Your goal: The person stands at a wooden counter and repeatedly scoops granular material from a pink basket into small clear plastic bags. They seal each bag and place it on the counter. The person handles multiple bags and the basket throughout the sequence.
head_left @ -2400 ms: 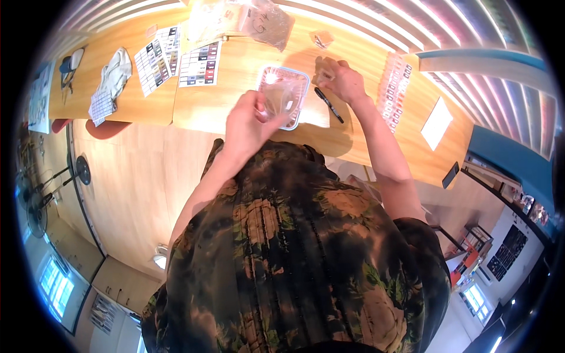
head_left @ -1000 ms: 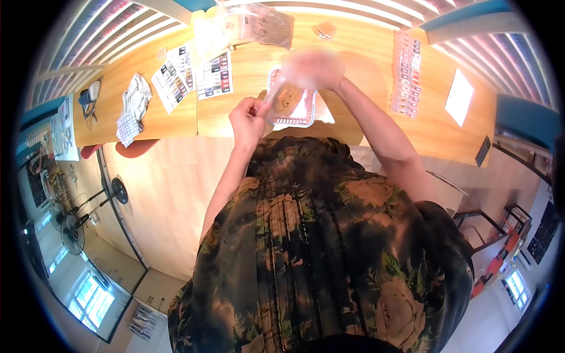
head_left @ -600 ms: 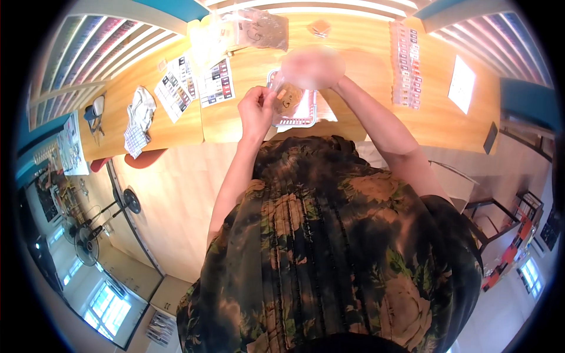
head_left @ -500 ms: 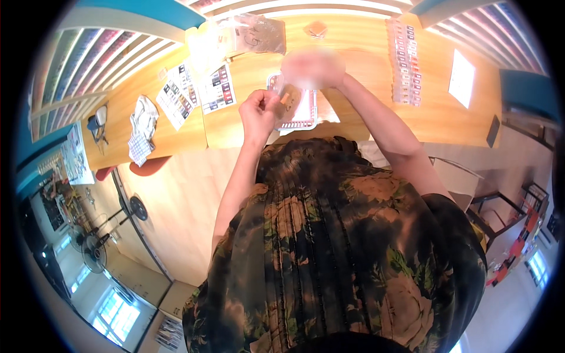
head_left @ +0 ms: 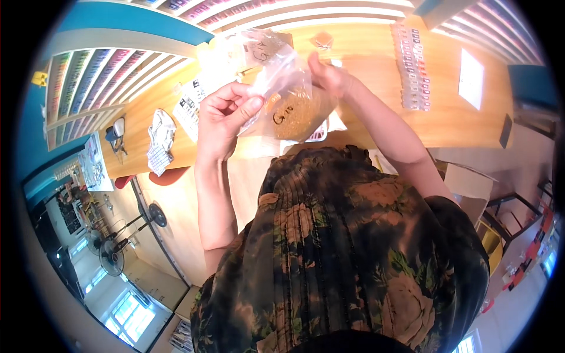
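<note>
My left hand (head_left: 226, 117) pinches the upper left edge of a clear plastic bag (head_left: 294, 109). A mass of tiny golden-yellow grains, like beads, lies in its lower part, and dark handwriting crosses its front. My right hand (head_left: 332, 79) is at the bag's upper right edge, one digit stretched upward and the others partly hidden; whether it touches the plastic is unclear. Under the bag, a white-rimmed tray (head_left: 321, 132) shows only at its lower right corner.
Another marked plastic bag (head_left: 268, 47) lies at the back of the table. Colour-sample sheets (head_left: 187, 112) and a crumpled cloth (head_left: 160, 141) are to the left. Rows of small labelled packets (head_left: 412, 67) and a white sheet (head_left: 471, 79) lie right. Shelves of colourful items (head_left: 97, 76) line the back.
The bag has come up toward me and left with my left hand, now showing more of its contents. My right hand, blurred earlier, is sharper and beside the bag's edge.
</note>
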`<state>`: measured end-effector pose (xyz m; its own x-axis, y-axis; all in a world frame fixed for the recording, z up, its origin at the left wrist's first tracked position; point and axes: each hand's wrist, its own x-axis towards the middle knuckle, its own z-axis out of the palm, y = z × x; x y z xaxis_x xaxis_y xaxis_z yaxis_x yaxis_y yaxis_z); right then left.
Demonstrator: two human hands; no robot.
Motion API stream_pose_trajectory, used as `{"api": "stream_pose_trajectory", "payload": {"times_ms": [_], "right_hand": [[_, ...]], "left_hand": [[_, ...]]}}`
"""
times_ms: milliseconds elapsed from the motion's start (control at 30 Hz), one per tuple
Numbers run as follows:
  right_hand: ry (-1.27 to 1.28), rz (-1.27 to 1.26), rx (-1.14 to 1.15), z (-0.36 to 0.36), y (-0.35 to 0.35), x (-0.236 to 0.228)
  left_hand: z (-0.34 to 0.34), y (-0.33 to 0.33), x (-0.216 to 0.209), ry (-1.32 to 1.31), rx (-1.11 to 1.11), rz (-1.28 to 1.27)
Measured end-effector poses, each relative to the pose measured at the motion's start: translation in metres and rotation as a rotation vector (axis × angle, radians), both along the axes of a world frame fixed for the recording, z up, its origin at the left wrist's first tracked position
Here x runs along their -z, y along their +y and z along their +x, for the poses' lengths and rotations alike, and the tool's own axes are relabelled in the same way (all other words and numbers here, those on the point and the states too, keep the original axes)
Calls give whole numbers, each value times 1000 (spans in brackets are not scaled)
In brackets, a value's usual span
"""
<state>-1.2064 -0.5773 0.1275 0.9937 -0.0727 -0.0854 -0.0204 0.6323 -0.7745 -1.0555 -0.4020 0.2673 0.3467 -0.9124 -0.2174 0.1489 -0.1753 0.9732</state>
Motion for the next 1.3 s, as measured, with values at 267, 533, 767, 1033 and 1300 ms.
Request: {"api": "stream_pose_trajectory", "payload": {"times_ms": [267,533,767,1033,1300], "right_hand": [[-319,73,-362,2,32,-24],[-401,-163,-304,16,28,-66],[-287,-359,-104,15,38,-93],[-197,-336,-255,16,41,-100],[-258,-216,-346,21,44,-96]], "left_hand": [[-9,0,-33,-370,-146,26],[-36,-5,-42,-367,-191,-69],[-40,-5,-43,-435,-219,-103],[-35,2,-48,-469,-159,-92],[-26,-5,-65,-887,80,-134]]}}
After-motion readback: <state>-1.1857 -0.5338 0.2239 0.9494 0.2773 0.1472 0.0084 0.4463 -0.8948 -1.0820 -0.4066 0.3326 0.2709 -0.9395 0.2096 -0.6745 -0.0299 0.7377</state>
